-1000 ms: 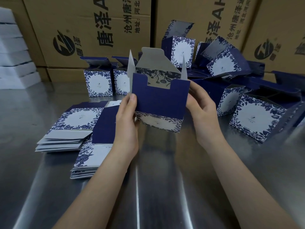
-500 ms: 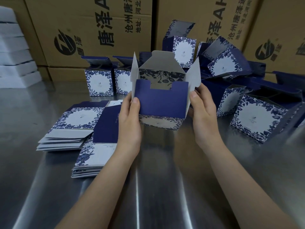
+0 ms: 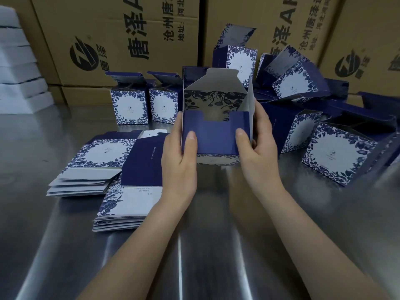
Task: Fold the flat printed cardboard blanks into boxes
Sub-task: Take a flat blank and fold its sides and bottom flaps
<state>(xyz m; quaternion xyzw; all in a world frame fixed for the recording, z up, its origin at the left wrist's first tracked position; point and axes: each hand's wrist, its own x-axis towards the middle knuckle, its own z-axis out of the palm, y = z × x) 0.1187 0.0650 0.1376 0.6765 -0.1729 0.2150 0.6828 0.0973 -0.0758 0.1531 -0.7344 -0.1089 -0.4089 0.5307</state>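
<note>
Navy half-folded box (image 3: 215, 137) gripped by curled fingers (image 3: 191, 140) of left hand (image 3: 179, 167) and right hand (image 3: 259, 158); two blank stacks (image 3: 86, 180) (image 3: 127, 215) beside.

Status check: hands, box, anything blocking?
Left hand and right hand grip half-formed box, thumbs on navy front. Upper flaps open. Flat blanks stacked left, nothing blocking.

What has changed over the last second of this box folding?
The half-folded blue floral cardboard box was turned from tilted to upright and squared up. The right hand came forward, putting its thumb on the front panel; the left hand kept its grip. Flat blank stacks and finished boxes stayed put.
</note>
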